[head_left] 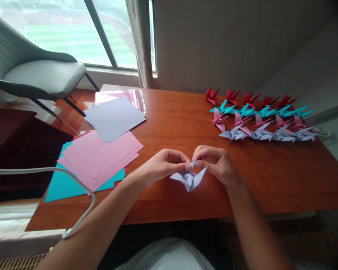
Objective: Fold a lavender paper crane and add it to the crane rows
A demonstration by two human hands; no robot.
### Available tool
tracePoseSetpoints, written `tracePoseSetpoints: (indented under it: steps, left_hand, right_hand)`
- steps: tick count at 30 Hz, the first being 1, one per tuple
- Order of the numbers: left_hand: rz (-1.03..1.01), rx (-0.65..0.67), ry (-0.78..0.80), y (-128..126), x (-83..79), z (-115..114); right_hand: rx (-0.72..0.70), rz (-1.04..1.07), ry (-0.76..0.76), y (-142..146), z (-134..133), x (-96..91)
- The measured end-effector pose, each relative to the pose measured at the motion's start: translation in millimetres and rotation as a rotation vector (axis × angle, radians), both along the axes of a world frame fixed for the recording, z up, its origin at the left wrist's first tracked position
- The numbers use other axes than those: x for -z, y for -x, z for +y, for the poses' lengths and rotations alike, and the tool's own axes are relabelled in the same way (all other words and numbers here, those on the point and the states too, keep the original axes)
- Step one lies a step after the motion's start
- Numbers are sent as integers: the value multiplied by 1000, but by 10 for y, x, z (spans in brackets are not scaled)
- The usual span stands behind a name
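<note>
A half-folded lavender paper crane (190, 179) hangs just above the wooden table (186, 120) near its front edge. My left hand (163, 165) pinches its upper left part with closed fingers. My right hand (217, 162) pinches the top point from the right, fingers also closed. Both thumbs meet over the paper's peak. The crane's wings spread down and outward below my fingers.
Finished paper cranes stand in rows at the back right: red (248, 97), teal (259, 111), pink (256, 120), lavender (267, 134). Stacks of flat sheets lie at left: lavender (114, 118), pink (100, 155), teal (62, 185). A grey chair (36, 75) stands by the window. A white cable (73, 180) loops at the left edge.
</note>
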State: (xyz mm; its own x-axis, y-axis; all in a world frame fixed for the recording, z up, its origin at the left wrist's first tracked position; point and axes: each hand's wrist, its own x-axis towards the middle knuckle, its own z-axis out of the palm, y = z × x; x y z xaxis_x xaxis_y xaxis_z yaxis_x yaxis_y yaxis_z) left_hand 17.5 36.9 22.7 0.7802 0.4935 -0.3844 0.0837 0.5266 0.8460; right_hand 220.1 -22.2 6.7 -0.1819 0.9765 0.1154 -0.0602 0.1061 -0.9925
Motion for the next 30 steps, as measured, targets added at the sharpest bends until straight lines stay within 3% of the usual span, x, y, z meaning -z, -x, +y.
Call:
tracePoseSetpoints:
  steps: [7, 14, 30]
  left_hand:
    - [-28, 6, 20, 9, -23, 14]
    - [-42, 43, 46, 24, -13, 11]
    - [5, -19, -18, 25, -4, 4]
  right_hand:
    - [63, -91, -43, 2, -6, 12]
    - [36, -48, -54, 7, -14, 4]
    - [84, -11, -26, 2, -2, 3]
